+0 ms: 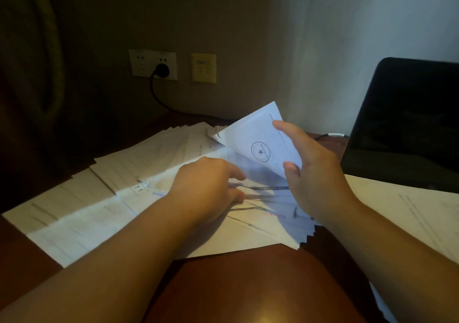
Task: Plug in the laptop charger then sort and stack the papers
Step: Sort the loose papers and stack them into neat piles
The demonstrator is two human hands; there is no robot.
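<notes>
No writing can be read: the print on the papers (pixel 104 198) is blurred or too small. The one clear mark is a round stamp (pixel 260 151) with a star at its middle, on the sheet (pixel 255 139) that stands lifted above the spread. A few red marks show on a sheet near the front of the spread, but they cannot be made out.

The right hand (pixel 315 173) holds the lifted sheet by its right edge, the thumb on the stamped face near the lower corner and the fingers curved round the upper edge. The sheet tilts up and away from the pile, its lower part still among the other papers.

The left hand (pixel 211 186) lies just left of the lifted sheet, knuckles up, its fingers curled down onto the papers beneath. Whether it pinches a sheet or only presses on the pile cannot be told.

The papers are fanned loosely over the desk (pixel 236 285), spreading left and back from the lifted sheet; their front corners form a jagged row just below the right hand. Another sheet (pixel 422 213) lies flat to the right of the lifted one, in front of the laptop (pixel 402 129), whose dark screen stands open at the right.

On the wall behind and left of the lifted sheet, a black plug (pixel 161 69) sits in a white socket (pixel 153 64), its cable (pixel 159 99) running down to the desk behind the papers. A yellowish wall plate (pixel 203 68) is just right of the socket.
</notes>
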